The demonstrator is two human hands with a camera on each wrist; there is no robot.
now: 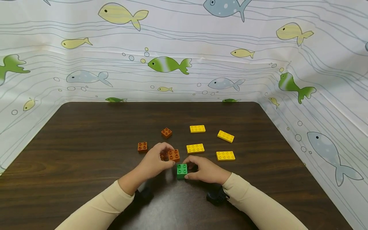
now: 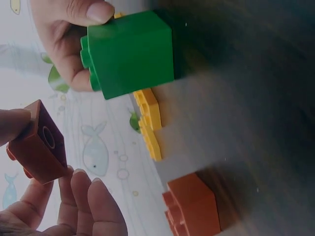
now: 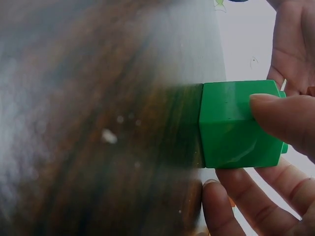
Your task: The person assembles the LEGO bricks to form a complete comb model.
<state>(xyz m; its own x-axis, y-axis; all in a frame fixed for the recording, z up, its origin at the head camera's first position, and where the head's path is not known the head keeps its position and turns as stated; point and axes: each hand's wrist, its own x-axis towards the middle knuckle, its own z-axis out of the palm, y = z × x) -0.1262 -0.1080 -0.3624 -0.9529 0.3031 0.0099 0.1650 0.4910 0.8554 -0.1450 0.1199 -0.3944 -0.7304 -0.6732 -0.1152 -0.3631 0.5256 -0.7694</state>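
My left hand (image 1: 155,161) pinches an orange-brown square toy building brick (image 1: 173,155) between thumb and fingers. In the left wrist view that brick (image 2: 42,142) is tilted, raised off the table, with its hollow underside showing. Just to the right, my right hand (image 1: 205,169) grips a green square building brick (image 1: 182,171) by its sides, thumb on the near side. The right wrist view shows the green brick (image 3: 241,125) standing on the table, studs away from the tabletop. The two held bricks are close but apart. Another orange-brown brick (image 1: 162,157) is partly hidden behind my left fingers.
Two more orange-brown bricks (image 1: 142,147) (image 1: 166,132) lie beyond my left hand. Several yellow oblong bricks (image 1: 195,148) are spread beyond my right hand. The dark wooden table (image 1: 86,143) ends at a fish-patterned curtain (image 1: 184,41) behind and at the sides.
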